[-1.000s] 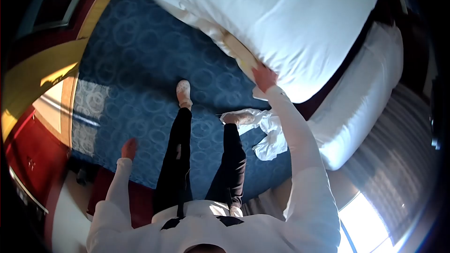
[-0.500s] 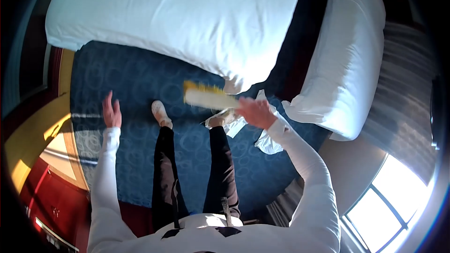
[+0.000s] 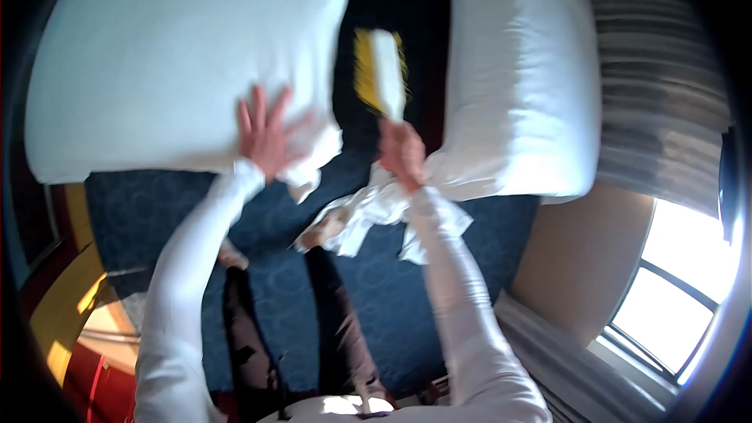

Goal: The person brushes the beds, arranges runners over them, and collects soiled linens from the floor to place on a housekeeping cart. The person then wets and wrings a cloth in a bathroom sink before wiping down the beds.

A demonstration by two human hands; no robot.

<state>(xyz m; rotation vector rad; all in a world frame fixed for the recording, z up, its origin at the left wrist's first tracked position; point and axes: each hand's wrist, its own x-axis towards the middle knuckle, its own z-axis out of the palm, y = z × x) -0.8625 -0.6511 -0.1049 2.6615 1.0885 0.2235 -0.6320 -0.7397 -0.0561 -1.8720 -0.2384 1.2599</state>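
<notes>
My right hand (image 3: pixel 403 155) is wrapped round the handle of a white brush (image 3: pixel 385 70) with yellow bristles. The brush points away from me, over the dark gap between two white-covered beds. My left hand (image 3: pixel 268 131) lies with spread fingers over the near corner of the left bed (image 3: pixel 172 55), at its white sheet; the hand is slightly blurred. A crumpled white cloth (image 3: pixel 356 219) lies on the floor by my foot, below my right hand.
The right bed (image 3: pixel 521 78) stands beyond the gap. Blue patterned carpet (image 3: pixel 376 298) runs under my feet. A bright window (image 3: pixel 666 290) and grey striped curtains (image 3: pixel 658 86) are on the right. Yellow and red furniture (image 3: pixel 74 305) stands at the left.
My view has shifted right. My left hand has moved from above the carpet to the left bed's corner. The brush in my right hand has swung from pointing left to pointing forward.
</notes>
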